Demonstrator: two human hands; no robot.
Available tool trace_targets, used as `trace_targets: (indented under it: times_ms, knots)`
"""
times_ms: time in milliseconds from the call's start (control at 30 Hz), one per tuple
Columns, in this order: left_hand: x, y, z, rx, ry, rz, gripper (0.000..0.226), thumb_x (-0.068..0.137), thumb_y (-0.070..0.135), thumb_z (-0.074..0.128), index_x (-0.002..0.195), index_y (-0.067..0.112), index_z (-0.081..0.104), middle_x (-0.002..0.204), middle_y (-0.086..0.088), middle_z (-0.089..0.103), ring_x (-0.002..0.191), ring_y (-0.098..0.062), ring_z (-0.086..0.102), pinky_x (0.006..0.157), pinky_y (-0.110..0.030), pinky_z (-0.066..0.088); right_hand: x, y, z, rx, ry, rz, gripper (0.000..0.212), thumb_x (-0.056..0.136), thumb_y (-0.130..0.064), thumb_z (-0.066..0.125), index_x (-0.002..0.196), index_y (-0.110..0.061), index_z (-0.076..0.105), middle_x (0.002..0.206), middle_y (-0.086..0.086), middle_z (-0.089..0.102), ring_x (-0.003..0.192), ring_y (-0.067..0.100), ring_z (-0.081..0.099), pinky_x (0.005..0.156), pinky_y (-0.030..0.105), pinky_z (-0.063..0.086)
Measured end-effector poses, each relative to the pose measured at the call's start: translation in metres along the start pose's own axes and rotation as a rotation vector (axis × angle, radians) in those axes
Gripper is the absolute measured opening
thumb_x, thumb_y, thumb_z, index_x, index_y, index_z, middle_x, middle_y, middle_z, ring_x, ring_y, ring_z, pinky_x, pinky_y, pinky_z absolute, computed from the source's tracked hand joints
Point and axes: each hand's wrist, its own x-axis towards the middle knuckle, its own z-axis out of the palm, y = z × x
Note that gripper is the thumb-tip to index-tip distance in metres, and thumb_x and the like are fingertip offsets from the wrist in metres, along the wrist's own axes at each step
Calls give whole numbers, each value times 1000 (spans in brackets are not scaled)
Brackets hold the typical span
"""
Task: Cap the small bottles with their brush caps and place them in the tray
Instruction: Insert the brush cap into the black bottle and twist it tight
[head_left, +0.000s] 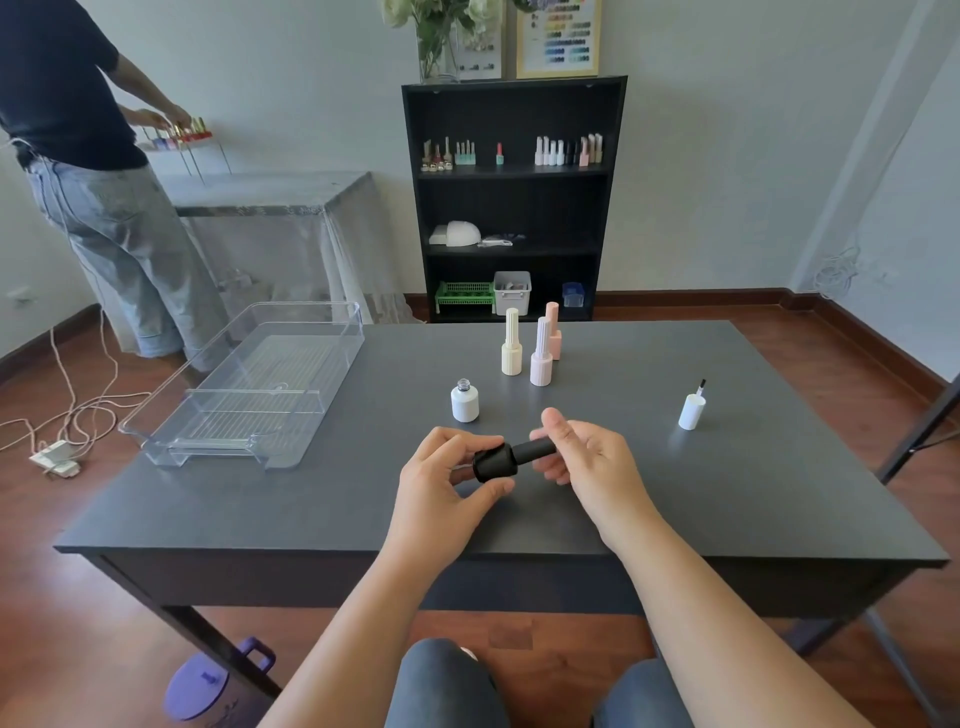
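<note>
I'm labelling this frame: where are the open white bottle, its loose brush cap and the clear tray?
white bottle (465, 404), head view, body.
brush cap (691, 411), head view, white shell.
clear tray (171, 384), head view, left wall.

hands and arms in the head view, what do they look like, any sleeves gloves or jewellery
Both forearms are bare all the way to the bottom edge of the frame, with no sleeve showing. The left hand and right hand wear no gloves, and no ring, watch or bracelet shows. The fingernails look short and unpainted.
</note>
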Motion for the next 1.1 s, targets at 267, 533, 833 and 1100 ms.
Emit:
trace_targets:
  times_ms: [267, 533, 833, 1100]
  knots:
    - [0, 1, 0, -16, -2, -8, 39, 74, 13, 84, 104, 32, 69, 104, 18, 63, 95, -3, 66, 84, -12, 51, -6, 3, -4, 78, -149, -84, 18, 83, -13, 74, 95, -27, 75, 84, -6, 73, 80, 8, 64, 80, 21, 53]
    - [-1, -1, 3, 90, -1, 33, 33, 71, 14, 86, 100, 18, 70, 94, 14, 63, 90, 2, 60, 77, -4, 46, -9, 2, 1, -19, -81, -150, 11, 85, -13, 72, 90, -22, 73, 66, 0, 67, 59, 6, 62, 68, 21, 53]
    - [11, 6, 3, -78, 131, -39, 44, 72, 11, 85, 95, 40, 62, 102, 12, 62, 94, -3, 65, 73, -13, 54, -3, 5, 0, 90, -42, -103, 56, 62, -63, 78, 110, -39, 64, 79, -6, 67, 71, 10, 62, 63, 26, 55]
    - [98, 0, -23, -43, 206, -290, 31, 81, 26, 74, 108, 36, 62, 111, 7, 60, 89, -9, 66, 74, -20, 44, 10, 12, -42, 1, 249, -81, 20, 82, -23, 67, 92, -41, 66, 73, -3, 62, 63, 13, 54, 62, 35, 48]
